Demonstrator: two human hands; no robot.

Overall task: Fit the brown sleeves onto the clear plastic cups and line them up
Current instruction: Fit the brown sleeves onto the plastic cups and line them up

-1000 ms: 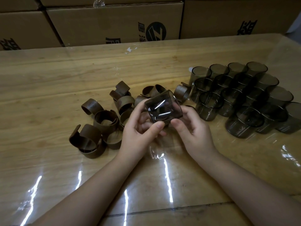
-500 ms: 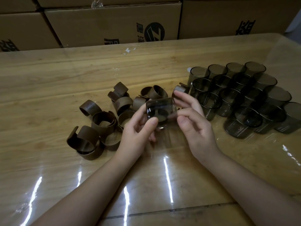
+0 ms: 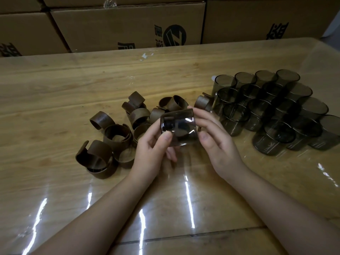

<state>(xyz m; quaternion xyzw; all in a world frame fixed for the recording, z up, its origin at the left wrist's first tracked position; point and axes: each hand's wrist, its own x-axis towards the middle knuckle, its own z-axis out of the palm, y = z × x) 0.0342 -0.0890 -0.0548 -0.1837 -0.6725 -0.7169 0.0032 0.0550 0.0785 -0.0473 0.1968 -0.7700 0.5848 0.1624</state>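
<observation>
Both hands hold one clear cup (image 3: pixel 179 128) above the table (image 3: pixel 55 85), lying on its side between them. The left hand (image 3: pixel 154 144) pinches its near end with thumb and curled fingers; the right hand (image 3: pixel 215 138) steadies the other end, fingers curled round the far side and thumb on the near side. No sleeve is on it yet, so the fitting step seems just begun. The loose brown sleeves (image 3: pixel 117 137) lie just beyond and left of the left hand; the bare cups (image 3: pixel 272 111) stand right of the right hand. Next, one hand probably must free itself to pick a sleeve.
</observation>
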